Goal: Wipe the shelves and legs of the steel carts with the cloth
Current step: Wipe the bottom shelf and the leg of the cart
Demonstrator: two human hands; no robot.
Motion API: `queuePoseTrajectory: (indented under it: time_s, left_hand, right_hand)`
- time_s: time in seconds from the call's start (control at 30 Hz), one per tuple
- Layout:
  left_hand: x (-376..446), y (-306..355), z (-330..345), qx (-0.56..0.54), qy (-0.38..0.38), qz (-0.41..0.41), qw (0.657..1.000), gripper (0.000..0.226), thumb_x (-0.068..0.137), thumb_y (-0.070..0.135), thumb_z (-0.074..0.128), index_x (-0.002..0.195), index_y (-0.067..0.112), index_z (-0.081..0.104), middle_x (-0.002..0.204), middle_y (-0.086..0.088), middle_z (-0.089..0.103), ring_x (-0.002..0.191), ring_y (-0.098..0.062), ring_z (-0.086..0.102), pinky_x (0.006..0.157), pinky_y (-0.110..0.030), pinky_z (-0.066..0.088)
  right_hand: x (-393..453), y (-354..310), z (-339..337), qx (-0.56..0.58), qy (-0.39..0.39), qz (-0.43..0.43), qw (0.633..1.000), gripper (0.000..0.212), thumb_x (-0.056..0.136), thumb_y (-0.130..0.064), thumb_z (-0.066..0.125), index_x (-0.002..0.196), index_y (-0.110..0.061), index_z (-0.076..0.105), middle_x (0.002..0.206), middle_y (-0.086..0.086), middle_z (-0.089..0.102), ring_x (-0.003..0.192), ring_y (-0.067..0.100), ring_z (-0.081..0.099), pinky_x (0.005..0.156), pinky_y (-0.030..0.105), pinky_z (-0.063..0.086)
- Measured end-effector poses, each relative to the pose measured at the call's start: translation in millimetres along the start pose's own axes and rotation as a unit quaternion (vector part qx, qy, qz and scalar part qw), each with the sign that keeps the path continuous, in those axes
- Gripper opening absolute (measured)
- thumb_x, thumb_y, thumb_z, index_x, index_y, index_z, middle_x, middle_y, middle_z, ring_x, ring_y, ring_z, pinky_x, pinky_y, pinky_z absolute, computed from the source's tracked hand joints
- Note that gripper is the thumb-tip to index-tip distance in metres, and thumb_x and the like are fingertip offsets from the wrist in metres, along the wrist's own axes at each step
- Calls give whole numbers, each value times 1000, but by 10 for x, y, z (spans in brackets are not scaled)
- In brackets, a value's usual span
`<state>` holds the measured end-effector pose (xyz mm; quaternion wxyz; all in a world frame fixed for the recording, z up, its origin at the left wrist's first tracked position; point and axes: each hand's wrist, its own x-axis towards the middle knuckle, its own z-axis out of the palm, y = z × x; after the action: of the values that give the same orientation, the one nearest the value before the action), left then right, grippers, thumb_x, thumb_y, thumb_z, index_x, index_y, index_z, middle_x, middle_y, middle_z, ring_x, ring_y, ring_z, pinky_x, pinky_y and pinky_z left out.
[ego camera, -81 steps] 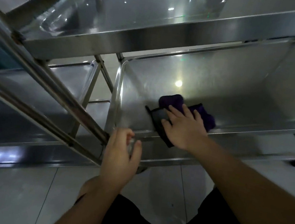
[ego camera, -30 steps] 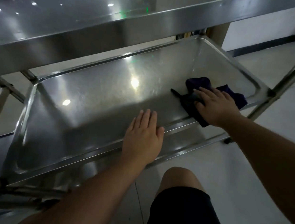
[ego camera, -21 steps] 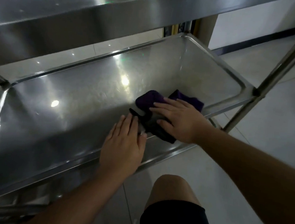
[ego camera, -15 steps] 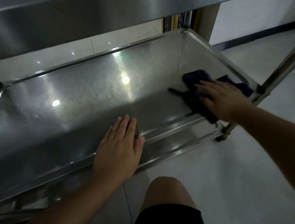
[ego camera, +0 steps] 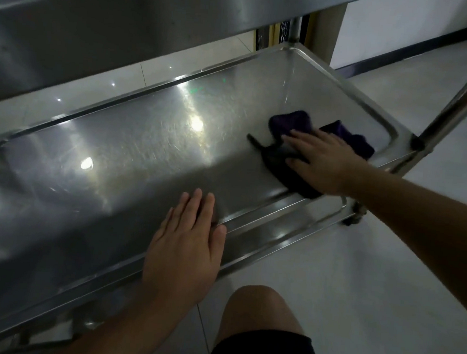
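- Now, right hand presses the dark purple cloth flat, fingers straight, at the shiny steel cart shelf's right end.
- Left hand, fingers together, braces the front rim.
- Best: overlapping strokes into corners, steady pressure.

Cloth partly under right hand; upper shelf cropped.

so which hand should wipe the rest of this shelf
The right hand. It already lies flat on the purple cloth at the right end of the lower shelf. The left hand is bare, fingers straight, resting on the shelf's near rim, placed to steady the cart.
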<state>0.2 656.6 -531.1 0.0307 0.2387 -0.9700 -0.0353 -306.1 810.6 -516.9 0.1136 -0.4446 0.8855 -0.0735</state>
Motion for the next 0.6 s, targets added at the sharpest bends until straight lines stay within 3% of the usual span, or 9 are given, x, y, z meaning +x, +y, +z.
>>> queuePoseTrajectory:
  time_s: [0.1, 0.17, 0.23, 0.33, 0.47, 0.6]
  left_hand:
    - [-14, -17, -12, 0, -1, 3, 1000, 74, 107, 61, 3, 168, 26, 23, 176, 3, 17, 163, -14, 8, 129, -34, 10]
    - [-10, -10, -32, -2, 0, -1, 1000, 73, 107, 61, 4, 168, 27, 23, 176, 4, 17, 163, -13, 8, 130, -34, 10]
    - [2, 14, -49, -4, -2, -6, 1000, 73, 106, 61, 3, 169, 29, 21, 176, 5, 14, 163, -12, 5, 131, -33, 7]
    - [25, 37, -61, -3, 3, -9, 1000, 72, 105, 59, 3, 169, 30, 19, 176, 6, 12, 163, -12, 4, 131, -32, 3]
    - [1, 40, -25, -8, 37, 2, 999, 63, 111, 50, 20, 164, 21, 36, 172, -3, 30, 161, -20, 22, 129, -43, 25]
    - [-17, 18, 69, -11, 85, 11, 996, 59, 112, 46, 30, 159, 15, 46, 167, -8, 40, 158, -24, 32, 125, -46, 32]
  right_hand:
    - [-201, 185, -59, -4, -34, -89, 995, 70, 91, -78, 16, 157, -56, 12, 159, -31, 7, 152, 3, 0, 125, 45, 2]
    - [-99, 516, -161, -3, -18, -33, 999, 66, 94, -74, 24, 157, -53, 18, 163, -26, 14, 155, 10, 8, 126, 51, 9]
    - [131, 884, -258, -15, 32, 60, 998, 55, 102, -63, 31, 155, -50, 22, 169, -9, 27, 156, 25, 19, 125, 60, 17]
    - [601, 1089, -346, -2, 69, 160, 985, 56, 100, -65, 26, 153, -51, 12, 168, -1, 28, 157, 34, 17, 124, 62, 11]
    - [1083, 478, -255, 22, 72, 152, 986, 59, 99, -62, 26, 156, -47, 19, 169, -2, 27, 157, 34, 16, 125, 62, 9]
    - [1062, -605, -144, 8, 55, 7, 998, 50, 103, -54, 35, 152, -49, 36, 162, -4, 41, 147, 32, 35, 119, 56, 26]
